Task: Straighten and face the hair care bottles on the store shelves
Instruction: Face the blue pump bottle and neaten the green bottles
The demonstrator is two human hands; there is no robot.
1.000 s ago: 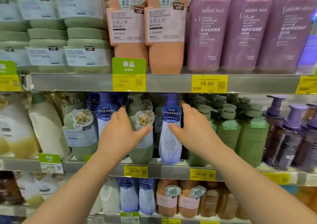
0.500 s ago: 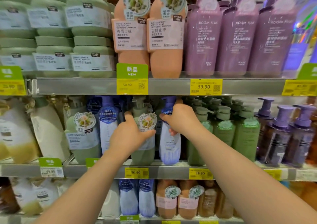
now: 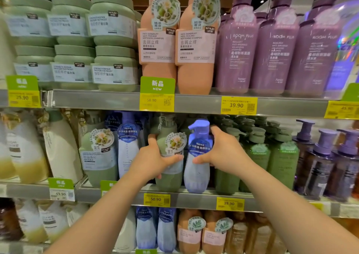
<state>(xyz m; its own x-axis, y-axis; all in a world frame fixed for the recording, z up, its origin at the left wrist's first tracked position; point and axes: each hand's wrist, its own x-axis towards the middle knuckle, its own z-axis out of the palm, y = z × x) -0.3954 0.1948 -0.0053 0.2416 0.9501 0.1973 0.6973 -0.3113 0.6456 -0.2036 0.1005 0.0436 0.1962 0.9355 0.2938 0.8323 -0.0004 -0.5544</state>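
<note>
- We hold two bottles on the middle metal shelf (image 3: 194,198), one in each hand.
- Our left hand (image 3: 153,159) wraps around the sage green plastic pump bottle with a round flower sticker (image 3: 171,156). The thumb lies across its front and the fingers curl around its left side.
- Our right hand (image 3: 223,152) wraps around the pale blue and white plastic pump bottle with a blue pump top (image 3: 198,156). The thumb presses its front and the fingers go around its right side.
- These two bottles stand upright and side by side, just touching or almost touching; we cannot tell which. Both sit at the near edge of the shelf, above the yellow price tags.
- The blue pump's spout points left.
- To the left stand another blue and white bottle (image 3: 127,146) and another green bottle with a flower sticker (image 3: 99,156).
- To the right stands a bunch of darker green pump bottles (image 3: 281,156), and then brown bottles with purple pumps (image 3: 322,162) far right.
- On the top shelf we see green tubs (image 3: 114,67) on the left, two peach bottles (image 3: 176,45) in the middle, and purple bottles (image 3: 272,47) on the right.
- The bottom shelf holds more blue bottles and peach bottles.
</note>
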